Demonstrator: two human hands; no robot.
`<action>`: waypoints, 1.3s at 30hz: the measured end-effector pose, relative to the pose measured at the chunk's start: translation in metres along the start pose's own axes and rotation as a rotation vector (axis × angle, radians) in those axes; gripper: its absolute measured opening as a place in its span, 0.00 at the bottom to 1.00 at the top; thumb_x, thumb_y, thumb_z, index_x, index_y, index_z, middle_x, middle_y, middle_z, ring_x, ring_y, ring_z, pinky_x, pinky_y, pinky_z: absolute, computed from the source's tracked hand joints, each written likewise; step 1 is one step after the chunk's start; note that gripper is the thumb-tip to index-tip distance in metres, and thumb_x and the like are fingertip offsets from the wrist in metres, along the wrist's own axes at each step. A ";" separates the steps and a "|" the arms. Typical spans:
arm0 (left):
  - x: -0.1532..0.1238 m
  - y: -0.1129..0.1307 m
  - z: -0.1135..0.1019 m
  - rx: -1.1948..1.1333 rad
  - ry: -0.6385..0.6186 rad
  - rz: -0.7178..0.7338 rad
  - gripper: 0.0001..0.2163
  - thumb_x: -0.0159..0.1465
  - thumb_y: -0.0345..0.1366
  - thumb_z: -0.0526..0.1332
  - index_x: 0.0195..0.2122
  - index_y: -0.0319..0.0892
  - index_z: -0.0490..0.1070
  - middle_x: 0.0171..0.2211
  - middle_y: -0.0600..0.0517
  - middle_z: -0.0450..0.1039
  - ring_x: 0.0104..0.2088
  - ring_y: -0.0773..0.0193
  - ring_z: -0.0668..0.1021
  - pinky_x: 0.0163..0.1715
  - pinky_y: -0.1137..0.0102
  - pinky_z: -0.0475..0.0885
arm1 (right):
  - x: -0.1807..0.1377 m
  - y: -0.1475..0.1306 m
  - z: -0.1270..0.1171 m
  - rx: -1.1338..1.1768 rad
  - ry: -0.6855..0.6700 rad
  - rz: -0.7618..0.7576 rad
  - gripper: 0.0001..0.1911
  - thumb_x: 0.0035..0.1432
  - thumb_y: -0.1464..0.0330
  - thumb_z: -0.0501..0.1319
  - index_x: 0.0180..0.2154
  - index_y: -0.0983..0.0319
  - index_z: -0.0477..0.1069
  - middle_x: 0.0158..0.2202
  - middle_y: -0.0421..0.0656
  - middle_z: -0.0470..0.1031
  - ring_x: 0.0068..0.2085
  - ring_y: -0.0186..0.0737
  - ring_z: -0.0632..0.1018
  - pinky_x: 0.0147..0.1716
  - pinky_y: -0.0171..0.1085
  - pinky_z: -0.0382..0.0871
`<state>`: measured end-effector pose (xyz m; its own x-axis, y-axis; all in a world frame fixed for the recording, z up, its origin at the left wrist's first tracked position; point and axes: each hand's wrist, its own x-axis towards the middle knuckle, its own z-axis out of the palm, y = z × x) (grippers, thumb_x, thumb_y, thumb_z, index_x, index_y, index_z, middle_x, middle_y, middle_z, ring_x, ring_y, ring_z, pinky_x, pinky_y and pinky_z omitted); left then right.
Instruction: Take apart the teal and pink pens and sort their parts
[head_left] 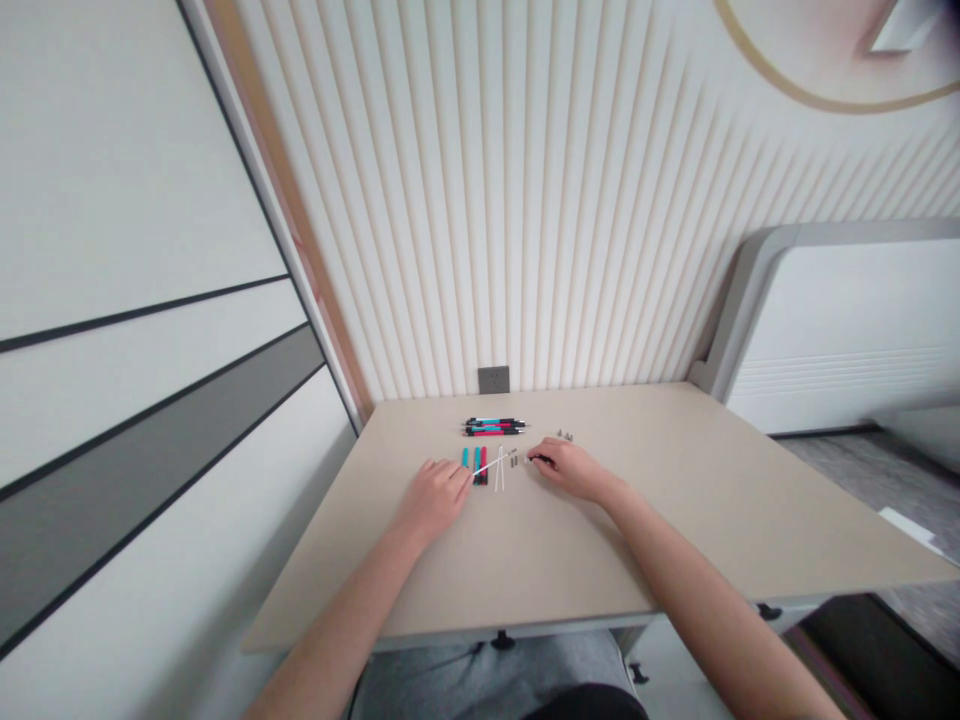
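In the head view, pinched a thin, straight white rod (pixel 491 465) in the left hand (pixel 439 490), slanting it across two more white rods (pixel 502 480) toward small grey cylinders (pixel 514 462). Gripped a small black piece (pixel 541 459) in the right hand (pixel 566 467), with fingers drawn together; could not tell its full shape. Had cyan barrels (pixel 465 457) and a red barrel (pixel 484 458), smooth and plastic-looking, lying beside the left fingertips. Had a bundle of pens (pixel 495 427) lying beyond, and small grey bits (pixel 564 436) behind the right hand. Reached over the front edge of the beige table (pixel 705 500) with both forearms (pixel 682 570), with wide room rightward and a dark socket (pixel 493 380) on the ribbed wall (pixel 487 200) behind.
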<state>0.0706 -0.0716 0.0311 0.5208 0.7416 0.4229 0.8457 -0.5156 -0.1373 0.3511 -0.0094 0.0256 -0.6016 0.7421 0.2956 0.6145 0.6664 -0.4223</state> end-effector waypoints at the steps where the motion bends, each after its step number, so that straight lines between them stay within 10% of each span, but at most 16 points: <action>1: 0.000 0.000 0.000 -0.003 0.004 -0.005 0.13 0.70 0.34 0.49 0.33 0.42 0.70 0.31 0.49 0.72 0.34 0.61 0.73 0.36 0.64 0.61 | 0.000 0.000 0.000 0.000 -0.002 0.009 0.14 0.63 0.70 0.53 0.45 0.60 0.75 0.41 0.45 0.77 0.42 0.39 0.76 0.45 0.36 0.67; 12: 0.000 0.001 -0.002 -0.007 0.025 0.033 0.14 0.71 0.34 0.47 0.33 0.41 0.70 0.30 0.49 0.72 0.34 0.61 0.72 0.36 0.64 0.62 | 0.003 -0.003 0.006 0.017 0.086 0.062 0.18 0.65 0.70 0.50 0.53 0.60 0.69 0.49 0.48 0.75 0.48 0.41 0.76 0.49 0.38 0.65; 39: 0.004 0.008 0.001 0.079 0.005 -0.002 0.12 0.69 0.34 0.52 0.30 0.41 0.70 0.28 0.49 0.72 0.34 0.60 0.73 0.36 0.64 0.59 | 0.009 -0.018 0.011 -0.295 0.002 0.270 0.15 0.66 0.62 0.52 0.40 0.58 0.76 0.41 0.46 0.79 0.42 0.42 0.78 0.38 0.35 0.64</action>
<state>0.0797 -0.0727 0.0305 0.5184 0.7406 0.4276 0.8536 -0.4783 -0.2064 0.3291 -0.0156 0.0267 -0.3974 0.8935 0.2091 0.8709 0.4390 -0.2208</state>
